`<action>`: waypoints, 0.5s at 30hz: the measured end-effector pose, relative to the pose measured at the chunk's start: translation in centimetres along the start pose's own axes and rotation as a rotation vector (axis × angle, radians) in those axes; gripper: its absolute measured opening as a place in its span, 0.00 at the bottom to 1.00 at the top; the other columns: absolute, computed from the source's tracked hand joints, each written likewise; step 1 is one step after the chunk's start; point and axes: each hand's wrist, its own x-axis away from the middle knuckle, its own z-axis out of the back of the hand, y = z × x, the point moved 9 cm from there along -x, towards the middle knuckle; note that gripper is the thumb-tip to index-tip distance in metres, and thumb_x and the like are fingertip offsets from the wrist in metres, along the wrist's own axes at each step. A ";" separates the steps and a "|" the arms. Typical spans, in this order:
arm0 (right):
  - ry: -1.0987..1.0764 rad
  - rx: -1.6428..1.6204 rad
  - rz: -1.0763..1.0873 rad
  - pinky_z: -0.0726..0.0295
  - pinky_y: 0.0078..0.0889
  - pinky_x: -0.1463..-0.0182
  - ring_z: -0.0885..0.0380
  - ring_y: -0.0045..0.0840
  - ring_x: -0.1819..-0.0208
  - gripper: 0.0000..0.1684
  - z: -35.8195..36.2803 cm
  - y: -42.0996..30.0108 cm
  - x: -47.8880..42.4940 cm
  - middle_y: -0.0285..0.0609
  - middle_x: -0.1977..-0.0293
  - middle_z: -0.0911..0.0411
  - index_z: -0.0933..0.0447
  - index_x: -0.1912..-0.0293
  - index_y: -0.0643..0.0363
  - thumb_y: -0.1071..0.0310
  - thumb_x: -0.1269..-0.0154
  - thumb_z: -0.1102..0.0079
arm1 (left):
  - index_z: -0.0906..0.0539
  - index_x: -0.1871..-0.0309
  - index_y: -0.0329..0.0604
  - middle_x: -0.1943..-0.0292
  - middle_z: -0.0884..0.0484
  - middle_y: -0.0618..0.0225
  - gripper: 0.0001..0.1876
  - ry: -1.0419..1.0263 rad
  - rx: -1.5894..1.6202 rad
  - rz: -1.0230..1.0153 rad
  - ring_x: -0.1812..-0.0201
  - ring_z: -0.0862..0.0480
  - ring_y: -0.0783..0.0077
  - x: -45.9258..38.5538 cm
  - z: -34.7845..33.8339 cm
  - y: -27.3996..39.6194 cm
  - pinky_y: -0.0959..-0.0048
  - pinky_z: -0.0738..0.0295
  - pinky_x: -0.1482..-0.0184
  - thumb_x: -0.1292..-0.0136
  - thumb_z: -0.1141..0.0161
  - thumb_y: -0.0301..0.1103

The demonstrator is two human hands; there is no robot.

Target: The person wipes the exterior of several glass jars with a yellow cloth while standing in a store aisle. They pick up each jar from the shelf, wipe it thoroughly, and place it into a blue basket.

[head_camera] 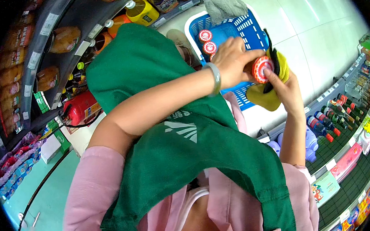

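My left hand, with a pale bangle on its wrist, is at the near side of a jar with a red and white patterned lid. My right hand holds the jar together with a yellow cloth that has black parts, its thumb on the lid. Both hands are above the right part of a blue plastic basket with a white rim. Inside the basket, along its left side, stand several jars with the same kind of lid. A grey cloth hangs over the basket's far rim.
Shelves with large bottles and jars run along the left and far side. A red fire extinguisher stands at the left. On the right, a curved-looking shelf holds small bottles, purple containers and boxes. Pale floor tiles lie beyond the basket.
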 end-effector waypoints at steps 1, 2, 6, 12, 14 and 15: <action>0.003 -0.024 -0.056 0.25 0.20 0.57 0.25 0.15 0.61 0.20 0.5 2.1 0.2 0.36 0.60 0.22 0.27 0.48 0.65 0.65 0.37 0.38 | 0.23 0.44 0.63 0.61 0.30 0.57 0.32 -0.101 0.044 0.093 0.56 0.27 0.55 0.1 -2.4 -0.9 0.63 0.32 0.55 0.58 0.26 0.46; 0.005 -0.032 -0.119 0.25 0.20 0.56 0.25 0.15 0.61 0.20 1.0 4.4 0.5 0.36 0.60 0.22 0.27 0.48 0.65 0.65 0.37 0.38 | 0.23 0.44 0.63 0.60 0.29 0.55 0.32 -0.174 0.096 0.216 0.56 0.25 0.53 0.7 -4.6 -1.9 0.63 0.29 0.54 0.57 0.27 0.44; 0.010 -0.176 -0.261 0.25 0.21 0.54 0.25 0.16 0.59 0.21 0.3 10.6 1.6 0.36 0.58 0.22 0.27 0.49 0.65 0.64 0.38 0.37 | 0.25 0.41 0.60 0.57 0.22 0.52 0.33 -0.379 0.155 0.404 0.56 0.22 0.51 2.9 -12.0 -4.8 0.63 0.26 0.52 0.56 0.29 0.43; 0.134 -0.221 -0.373 0.24 0.24 0.54 0.23 0.20 0.59 0.21 -1.3 18.1 2.6 0.38 0.58 0.21 0.26 0.50 0.66 0.72 0.44 0.33 | 0.29 0.42 0.44 0.54 0.19 0.56 0.37 -0.959 0.346 0.640 0.54 0.18 0.59 7.2 -20.3 -8.8 0.65 0.23 0.53 0.63 0.33 0.21; 0.143 -0.166 -0.342 0.24 0.25 0.54 0.22 0.21 0.60 0.21 -1.3 20.3 2.5 0.39 0.59 0.20 0.25 0.51 0.65 0.72 0.45 0.32 | 0.28 0.42 0.42 0.56 0.19 0.56 0.34 -1.186 0.240 0.421 0.55 0.18 0.58 7.6 -21.8 -7.5 0.65 0.22 0.53 0.60 0.35 0.21; 0.157 -0.104 -0.329 0.24 0.25 0.54 0.22 0.22 0.60 0.21 -1.2 21.0 2.4 0.40 0.59 0.19 0.25 0.51 0.64 0.72 0.46 0.32 | 0.28 0.43 0.41 0.56 0.19 0.54 0.31 -1.307 0.163 0.194 0.55 0.18 0.57 8.0 -22.8 -6.9 0.66 0.22 0.53 0.57 0.36 0.22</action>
